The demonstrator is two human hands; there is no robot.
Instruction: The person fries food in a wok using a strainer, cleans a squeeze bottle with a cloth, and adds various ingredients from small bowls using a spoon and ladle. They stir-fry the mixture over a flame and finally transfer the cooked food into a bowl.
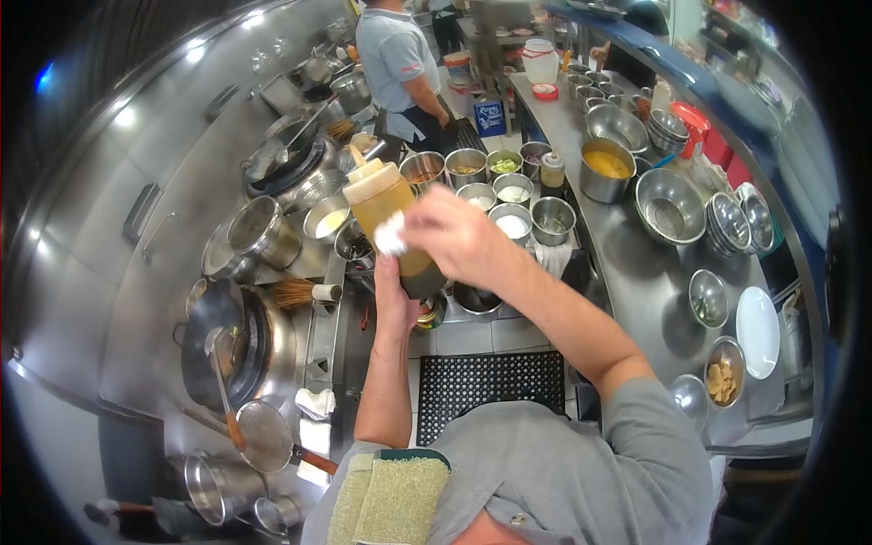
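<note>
Bottle [380, 207] amber-yellow; wad [391, 234] white; shirt [563, 454] grey; floor mat [490, 380] black, hole-patterned; tin [490, 118] blue.

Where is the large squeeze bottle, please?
The large squeeze bottle is left of centre in the head view, tilted in the left hand, behind the white wad in the right hand.

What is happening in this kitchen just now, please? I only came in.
The person's left hand holds a squeeze bottle low on its body, tilted, with the nozzle upward. The right hand, blurred, pinches a white wad, perhaps cloth or tissue, at the bottle's side; whether they touch is hard to tell. At the left, a ladle rests in a wok. Farther ahead, a co-worker stands facing rightward.
</note>
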